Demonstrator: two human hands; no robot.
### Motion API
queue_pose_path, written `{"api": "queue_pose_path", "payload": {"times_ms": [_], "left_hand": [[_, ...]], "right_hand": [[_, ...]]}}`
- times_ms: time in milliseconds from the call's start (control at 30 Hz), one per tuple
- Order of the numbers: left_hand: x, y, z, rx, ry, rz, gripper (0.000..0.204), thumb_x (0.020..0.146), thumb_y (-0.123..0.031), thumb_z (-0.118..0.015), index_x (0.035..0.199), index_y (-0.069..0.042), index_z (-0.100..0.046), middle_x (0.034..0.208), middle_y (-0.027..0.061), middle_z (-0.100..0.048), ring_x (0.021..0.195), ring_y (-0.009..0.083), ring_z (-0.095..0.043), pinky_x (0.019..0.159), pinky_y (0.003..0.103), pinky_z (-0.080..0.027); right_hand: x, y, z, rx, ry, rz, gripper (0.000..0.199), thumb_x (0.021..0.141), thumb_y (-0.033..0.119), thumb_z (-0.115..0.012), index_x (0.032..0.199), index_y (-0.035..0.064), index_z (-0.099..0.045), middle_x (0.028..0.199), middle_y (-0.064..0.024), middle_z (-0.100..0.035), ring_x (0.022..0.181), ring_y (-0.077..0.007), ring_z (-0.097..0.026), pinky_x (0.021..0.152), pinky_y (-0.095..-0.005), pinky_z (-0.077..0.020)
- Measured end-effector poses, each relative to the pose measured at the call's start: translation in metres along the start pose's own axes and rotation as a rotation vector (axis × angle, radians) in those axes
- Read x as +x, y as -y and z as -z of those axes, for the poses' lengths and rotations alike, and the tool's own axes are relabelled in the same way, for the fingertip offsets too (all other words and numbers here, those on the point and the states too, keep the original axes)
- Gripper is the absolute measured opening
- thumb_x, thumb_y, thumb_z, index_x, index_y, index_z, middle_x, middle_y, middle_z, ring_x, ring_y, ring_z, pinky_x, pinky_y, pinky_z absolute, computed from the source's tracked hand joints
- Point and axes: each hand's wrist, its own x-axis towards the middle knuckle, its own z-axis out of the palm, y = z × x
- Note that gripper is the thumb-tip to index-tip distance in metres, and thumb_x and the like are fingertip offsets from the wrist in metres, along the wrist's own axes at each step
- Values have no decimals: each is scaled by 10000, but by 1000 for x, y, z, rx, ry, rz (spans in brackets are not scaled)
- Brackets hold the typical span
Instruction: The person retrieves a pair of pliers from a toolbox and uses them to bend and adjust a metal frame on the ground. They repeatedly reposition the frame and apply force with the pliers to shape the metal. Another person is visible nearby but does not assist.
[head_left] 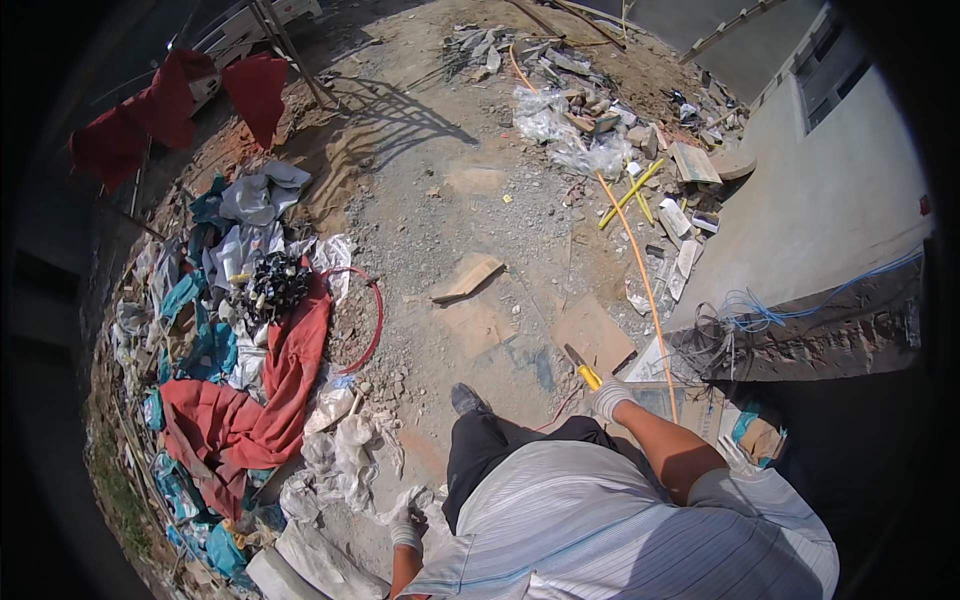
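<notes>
My right hand (610, 398), in a whitish work glove, is closed around the yellow handle of a hand tool (588, 376). The tool's narrow dark blade points forward and left, over the ground beside a tan board (594, 334). I cannot make out the blade's exact kind. Low in the view, my left hand (405, 532) also wears a light glove and hangs by my left side. It is close to crumpled whitish plastic sheeting (345, 455); its fingers are too indistinct to show whether they grip any of it.
Cloth and plastic waste, including a red cloth (290, 370), lies heaped at left beside a red hose (377, 325). A wood piece (468, 279) lies ahead. An orange hose (640, 262) runs along the right, near rubble, yellow tubes (632, 193) and a wall (810, 210) with blue wire (765, 312).
</notes>
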Motion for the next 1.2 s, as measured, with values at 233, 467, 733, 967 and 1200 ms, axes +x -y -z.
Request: {"api": "queue_pose_path", "payload": {"times_ms": [233, 467, 733, 967, 1200], "left_hand": [[-8, -460, -47, -394, -17, -517, 99, 859, -169, -570, 862, -70, -569, 702, 85, -609, 457, 147, -436, 412, 269, -344], [53, -591, -173, -131, 115, -629, 140, 915, -194, -613, 879, -59, -609, 691, 49, -591, 510, 151, -520, 455, 263, -414], [111, -581, -240, 239, 68, -136, 223, 900, -251, -619, 903, -28, -618, 724, 111, -608, 574, 242, -579, 517, 382, -509], [177, -735, -280, -46, 128, -110, 247, 881, -259, -606, 905, -13, -607, 747, 145, -606, 596, 278, -592, 541, 421, -530], [269, -1024, -442, 237, 169, -478, 230, 892, -260, -620, 906, -32, -639, 705, 77, -620, 567, 195, -596, 496, 329, -480]], "right_hand": [[52, -22, 8, -19, 214, -337, 472, 851, 377, -613, 1199, 59, -631, 1093, -190, -686, 1059, -315, -660, 876, -377, -517], [162, 142, 51, 32, 413, -510, 478, 908, 355, -464, 1266, 75, -611, 1144, -117, -685, 1100, -216, -651, 899, -326, -503], [411, 318, 172, 89, 144, -102, 418, 845, 282, -636, 1172, 20, -630, 1000, -189, -691, 927, -323, -684, 759, -396, -539], [515, 593, 435, 406, -173, 5, 493, 794, 261, -711, 1166, -14, -543, 1017, -261, -663, 958, -402, -660, 819, -428, -532], [640, 716, 481, 515, -209, -86, 394, 827, 205, -657, 1124, -29, -545, 888, -197, -631, 758, -300, -626, 682, -397, -514]]}}
